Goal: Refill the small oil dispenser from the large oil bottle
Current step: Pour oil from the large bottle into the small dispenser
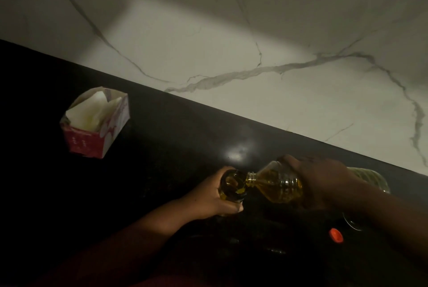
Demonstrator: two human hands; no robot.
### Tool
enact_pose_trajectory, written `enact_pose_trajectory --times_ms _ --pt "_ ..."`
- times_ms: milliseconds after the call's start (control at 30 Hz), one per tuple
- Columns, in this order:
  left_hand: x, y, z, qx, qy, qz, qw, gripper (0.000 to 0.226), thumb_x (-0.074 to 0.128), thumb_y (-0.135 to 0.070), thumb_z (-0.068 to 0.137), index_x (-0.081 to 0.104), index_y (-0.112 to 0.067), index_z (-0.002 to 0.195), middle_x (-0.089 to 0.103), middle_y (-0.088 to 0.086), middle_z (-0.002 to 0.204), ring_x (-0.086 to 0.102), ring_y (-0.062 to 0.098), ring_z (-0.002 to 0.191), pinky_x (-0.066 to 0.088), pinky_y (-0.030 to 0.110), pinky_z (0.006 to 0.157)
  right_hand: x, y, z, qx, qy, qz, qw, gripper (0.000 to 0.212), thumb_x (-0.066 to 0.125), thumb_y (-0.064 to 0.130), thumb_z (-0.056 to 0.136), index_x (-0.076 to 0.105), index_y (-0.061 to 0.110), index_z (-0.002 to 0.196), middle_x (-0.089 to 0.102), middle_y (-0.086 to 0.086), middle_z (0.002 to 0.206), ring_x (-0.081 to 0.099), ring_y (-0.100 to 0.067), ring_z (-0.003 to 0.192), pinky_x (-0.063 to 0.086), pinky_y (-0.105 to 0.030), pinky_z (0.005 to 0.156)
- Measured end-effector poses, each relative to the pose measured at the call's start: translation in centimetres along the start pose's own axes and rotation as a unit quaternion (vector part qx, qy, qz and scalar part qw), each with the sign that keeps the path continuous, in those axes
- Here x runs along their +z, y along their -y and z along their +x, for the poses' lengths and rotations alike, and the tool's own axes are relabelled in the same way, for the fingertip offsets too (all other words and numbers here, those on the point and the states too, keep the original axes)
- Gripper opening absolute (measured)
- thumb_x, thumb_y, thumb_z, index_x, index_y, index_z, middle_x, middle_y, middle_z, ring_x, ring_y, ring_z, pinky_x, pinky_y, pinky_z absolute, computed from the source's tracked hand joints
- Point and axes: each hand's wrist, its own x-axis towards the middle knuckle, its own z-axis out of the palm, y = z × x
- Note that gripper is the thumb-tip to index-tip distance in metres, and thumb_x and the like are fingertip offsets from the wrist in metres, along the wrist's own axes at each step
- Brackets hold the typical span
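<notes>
1. The left hand (pixel 215 196), low in the middle of the frame, has its fingers wrapped around the small oil dispenser (pixel 231 185). It holds the dispenser standing up, with its open mouth facing up.
2. The right hand (pixel 322 182), lower right of the frame, grips the large oil bottle (pixel 278 184) from on top. The bottle is tipped over sideways, and its neck points left at the dispenser.
3. The mouth of the bottle sits right at the rim of the dispenser. Yellow oil fills the neck of the bottle, and I think the pour is going on now. I cannot see how full the dispenser is, because the glass is dark.
4. An orange cap (pixel 336 235) lies on the black tabletop (pixel 185 138), low on the right, near the right arm.
5. A red and white box (pixel 97 124) with white paper in it sits far off at the left.
6. What could go wrong: if the bottle tips more, oil may rush out too fast and run over the rim onto the left hand and tabletop.
7. The room is dim, so the oil level is hard to see, and the dispenser could overflow.
8. Oily fingers could let the dispenser slip.
</notes>
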Motion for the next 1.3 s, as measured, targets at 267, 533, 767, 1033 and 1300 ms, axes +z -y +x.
enact_pose_trajectory --times_ms 267,533,767,1033,1300 --pt "0.02 0.22 0.12 0.002 -0.006 0.008 1.000 0.072 0.086 -0.023 0.065 0.045 -0.065 0.107 0.063 -0.012 0.116 0.060 0.002 0.112 0.048 0.027 0.100 0.11 -0.11 0.06 -0.009 0.001 0.015 1.000 0.097 0.069 0.064 0.060 0.021 0.034 0.139 0.052 0.010 0.132 0.055 -0.016 0.116 0.047 -0.032 0.092" --pt "-0.01 0.42 0.18 0.002 -0.004 0.007 1.000 0.070 0.086 -0.020 0.068 0.044 -0.055 0.112 0.062 -0.014 0.115 0.059 0.003 0.113 0.047 0.022 0.096 0.33 -0.25 0.05 -0.004 0.002 0.017 1.000 0.097 0.068 0.067 0.058 0.020 0.037 0.138 0.051 0.013 0.131 0.056 -0.015 0.115 0.049 -0.033 0.088" --pt "0.06 0.30 0.18 -0.002 -0.003 -0.001 1.000 0.072 0.086 -0.021 0.067 0.044 -0.059 0.110 0.062 -0.012 0.118 0.060 0.005 0.113 0.052 0.027 0.095 0.17 -0.08 0.13 -0.004 0.000 0.003 1.000 0.096 0.068 0.063 0.061 0.020 0.035 0.139 0.051 0.013 0.132 0.055 -0.015 0.115 0.046 -0.029 0.086" --pt "-0.08 0.03 0.09 -0.006 0.002 -0.005 1.000 0.074 0.086 -0.026 0.064 0.043 -0.065 0.109 0.062 -0.011 0.118 0.060 0.007 0.114 0.052 0.028 0.095 0.41 -0.27 0.27 0.000 0.006 0.004 1.000 0.097 0.067 0.065 0.059 0.019 0.036 0.138 0.052 0.012 0.129 0.055 -0.015 0.114 0.046 -0.029 0.087" --pt "0.03 0.11 0.01 -0.001 -0.003 -0.009 1.000 0.066 0.084 -0.009 0.070 0.046 -0.044 0.112 0.064 -0.012 0.111 0.062 -0.005 0.104 0.048 0.013 0.089 0.69 -0.21 0.31 0.006 -0.008 0.012 1.000 0.094 0.065 0.066 0.060 0.021 0.038 0.137 0.053 0.013 0.128 0.056 -0.014 0.113 0.047 -0.029 0.087"
